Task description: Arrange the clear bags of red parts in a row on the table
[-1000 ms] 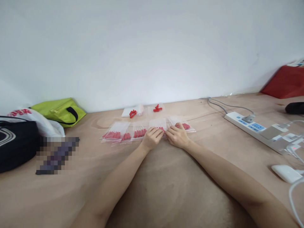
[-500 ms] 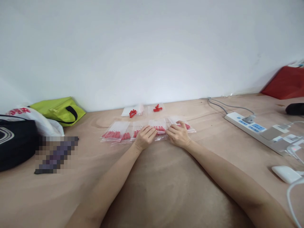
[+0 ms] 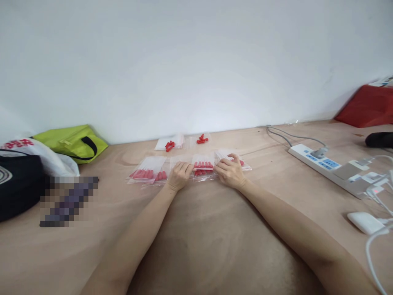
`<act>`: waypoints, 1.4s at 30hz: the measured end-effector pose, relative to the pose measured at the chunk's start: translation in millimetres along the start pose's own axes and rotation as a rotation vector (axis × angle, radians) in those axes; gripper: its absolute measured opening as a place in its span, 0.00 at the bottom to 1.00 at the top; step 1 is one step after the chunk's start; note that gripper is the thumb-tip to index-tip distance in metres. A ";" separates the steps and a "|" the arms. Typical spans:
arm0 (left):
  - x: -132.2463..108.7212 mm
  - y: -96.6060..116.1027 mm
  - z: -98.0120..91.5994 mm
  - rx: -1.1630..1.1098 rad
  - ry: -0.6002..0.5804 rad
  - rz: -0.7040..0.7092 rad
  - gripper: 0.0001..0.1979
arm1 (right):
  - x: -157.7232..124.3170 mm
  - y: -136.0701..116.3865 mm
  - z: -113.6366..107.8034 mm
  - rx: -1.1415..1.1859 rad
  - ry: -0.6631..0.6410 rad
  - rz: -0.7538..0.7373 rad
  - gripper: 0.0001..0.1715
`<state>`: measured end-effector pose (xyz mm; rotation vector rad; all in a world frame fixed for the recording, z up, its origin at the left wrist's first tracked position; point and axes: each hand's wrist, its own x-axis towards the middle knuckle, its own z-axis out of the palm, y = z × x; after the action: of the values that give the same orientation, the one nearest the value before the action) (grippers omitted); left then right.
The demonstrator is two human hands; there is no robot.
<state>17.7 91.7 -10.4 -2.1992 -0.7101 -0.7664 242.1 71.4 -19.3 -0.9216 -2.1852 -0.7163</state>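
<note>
A row of clear zip bags holding small red capsule-shaped pieces lies across the wooden table. My left hand [image 3: 180, 175] has its fingers closed together at the left side of the middle zip bag [image 3: 203, 158], pinching its near edge. At that bag's right side, my right hand [image 3: 231, 172] is closed with bent fingers on the same edge; the fingertips are partly hidden. Red pieces [image 3: 202, 166] show inside this bag, between the hands. Farther left lies another filled zip bag [image 3: 153, 163]. Partly behind my right hand is one more zip bag [image 3: 223, 154].
Near the wall lie red pieces [image 3: 170, 146] by white bags and a small bag with red pieces [image 3: 202, 139]. A power strip [image 3: 313, 159] with cables and a white charger [image 3: 365, 222] are right. Left are a green bag [image 3: 70, 141] and a black bag [image 3: 23, 184].
My left hand has slid left along the middle bag's near edge, uncovering more of its red pieces. My right hand stays nearly in place. The whole view has shifted slightly.
</note>
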 end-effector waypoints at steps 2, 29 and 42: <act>-0.8 1.5 0.4 -0.038 -0.039 0.020 0.09 | -0.3 2.9 0.0 -0.006 -0.011 0.012 0.11; -93.6 -107.3 -83.1 -0.580 -0.553 -0.866 0.29 | -40.3 46.1 -33.1 -0.020 -0.142 0.133 0.16; 17.2 -32.1 -17.7 -0.624 0.021 -1.007 0.14 | 5.9 6.9 -9.2 0.152 0.014 0.303 0.07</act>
<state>2.4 102.4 25.5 -2.2566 -1.8090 -1.6729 247.4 71.8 -7.5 -1.1304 -1.9956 -0.4045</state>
